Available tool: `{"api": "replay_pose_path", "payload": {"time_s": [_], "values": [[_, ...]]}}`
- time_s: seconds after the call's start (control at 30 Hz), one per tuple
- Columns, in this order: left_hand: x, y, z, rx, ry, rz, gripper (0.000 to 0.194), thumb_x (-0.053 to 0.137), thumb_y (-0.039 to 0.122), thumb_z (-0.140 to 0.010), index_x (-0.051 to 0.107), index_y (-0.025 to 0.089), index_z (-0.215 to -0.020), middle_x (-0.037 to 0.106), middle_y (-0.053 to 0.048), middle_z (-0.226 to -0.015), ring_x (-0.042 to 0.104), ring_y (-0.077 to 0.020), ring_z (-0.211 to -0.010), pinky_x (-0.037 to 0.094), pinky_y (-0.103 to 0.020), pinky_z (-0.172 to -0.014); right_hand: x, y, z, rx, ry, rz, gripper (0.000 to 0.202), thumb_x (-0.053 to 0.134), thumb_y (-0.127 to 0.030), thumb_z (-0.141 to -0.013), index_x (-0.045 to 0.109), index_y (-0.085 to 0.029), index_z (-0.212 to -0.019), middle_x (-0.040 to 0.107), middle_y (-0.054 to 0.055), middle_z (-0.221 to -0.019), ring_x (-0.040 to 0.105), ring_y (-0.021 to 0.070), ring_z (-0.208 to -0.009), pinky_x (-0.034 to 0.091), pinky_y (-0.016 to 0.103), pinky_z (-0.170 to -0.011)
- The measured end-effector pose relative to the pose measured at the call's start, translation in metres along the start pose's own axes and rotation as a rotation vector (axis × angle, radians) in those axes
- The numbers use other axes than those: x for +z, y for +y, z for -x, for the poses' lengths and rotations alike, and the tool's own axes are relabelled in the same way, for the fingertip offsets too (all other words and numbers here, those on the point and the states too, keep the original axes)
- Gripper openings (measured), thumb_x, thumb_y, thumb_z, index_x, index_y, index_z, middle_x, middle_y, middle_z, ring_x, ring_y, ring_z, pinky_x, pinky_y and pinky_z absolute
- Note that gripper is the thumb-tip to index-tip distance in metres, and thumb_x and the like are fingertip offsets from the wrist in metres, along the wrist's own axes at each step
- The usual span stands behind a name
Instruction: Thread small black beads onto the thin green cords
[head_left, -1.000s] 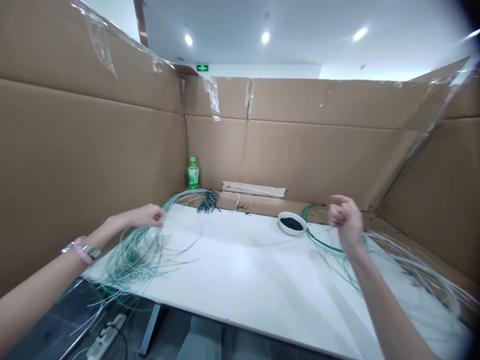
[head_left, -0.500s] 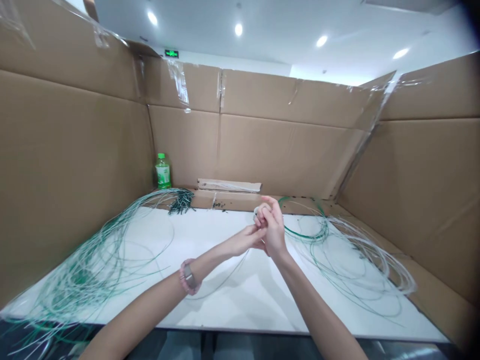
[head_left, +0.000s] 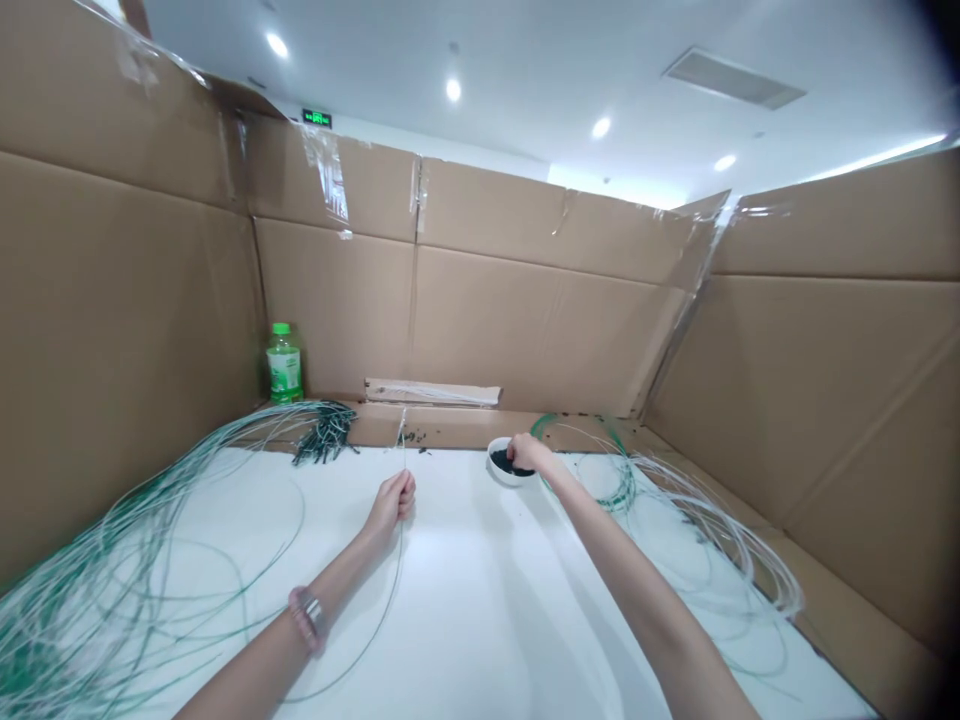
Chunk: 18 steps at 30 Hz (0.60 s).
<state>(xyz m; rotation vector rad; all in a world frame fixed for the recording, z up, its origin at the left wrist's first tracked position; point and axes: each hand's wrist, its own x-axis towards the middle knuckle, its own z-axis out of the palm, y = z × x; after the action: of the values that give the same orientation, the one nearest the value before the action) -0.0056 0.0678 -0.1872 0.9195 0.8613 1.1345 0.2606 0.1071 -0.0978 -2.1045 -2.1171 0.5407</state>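
Note:
My left hand (head_left: 391, 502) is closed around a thin pale wire (head_left: 400, 560). The wire's short end stands up above the fist, and the rest curves down toward the front of the table. My right hand (head_left: 526, 454) reaches into a small white bowl (head_left: 493, 472) holding many tiny black pieces (head_left: 504, 461). Its fingers are bent down at the black pieces, and the fingertips are hidden. Whether a piece is between them does not show.
A large tangle of green and white wires (head_left: 142, 560) with dark ends (head_left: 326, 432) covers the left side. Coiled wires (head_left: 742, 540) lie at right. A green bottle (head_left: 284, 368) stands at the back left. Cardboard walls (head_left: 525, 320) enclose the white table (head_left: 465, 620).
My hands were together over the table and have parted. The left moved left with the wire, and the right went into the bowl. The view has also shifted.

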Motion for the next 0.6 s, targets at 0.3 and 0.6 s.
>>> {"api": "replay_pose_path", "payload": {"time_s": [0.3,0.6], "values": [[-0.017,-0.006,-0.009,-0.044,0.105,0.102,0.026,0.047,0.035,-0.09,0.055,0.01,-0.09,0.051,0.002,-0.068,0.043,-0.0033,-0.048,0.038,-0.016,-0.041,0.021,-0.008,-0.031,0.03,-0.17,0.288,0.029,0.054,-0.031,-0.088,0.055,-0.016,-0.112,0.057,0.007,-0.112,0.058,0.018,-0.097,0.051,0.037,-0.081],[-0.018,0.0,-0.004,-0.068,0.125,0.131,0.028,0.049,0.035,-0.089,0.055,0.011,-0.104,0.059,-0.005,-0.091,0.058,-0.0111,-0.072,0.051,-0.027,-0.062,0.022,0.006,-0.024,-0.046,-0.05,0.217,0.028,0.055,-0.032,-0.087,0.057,-0.015,-0.109,0.058,0.007,-0.11,0.059,0.018,-0.095,0.051,0.035,-0.08]]}}
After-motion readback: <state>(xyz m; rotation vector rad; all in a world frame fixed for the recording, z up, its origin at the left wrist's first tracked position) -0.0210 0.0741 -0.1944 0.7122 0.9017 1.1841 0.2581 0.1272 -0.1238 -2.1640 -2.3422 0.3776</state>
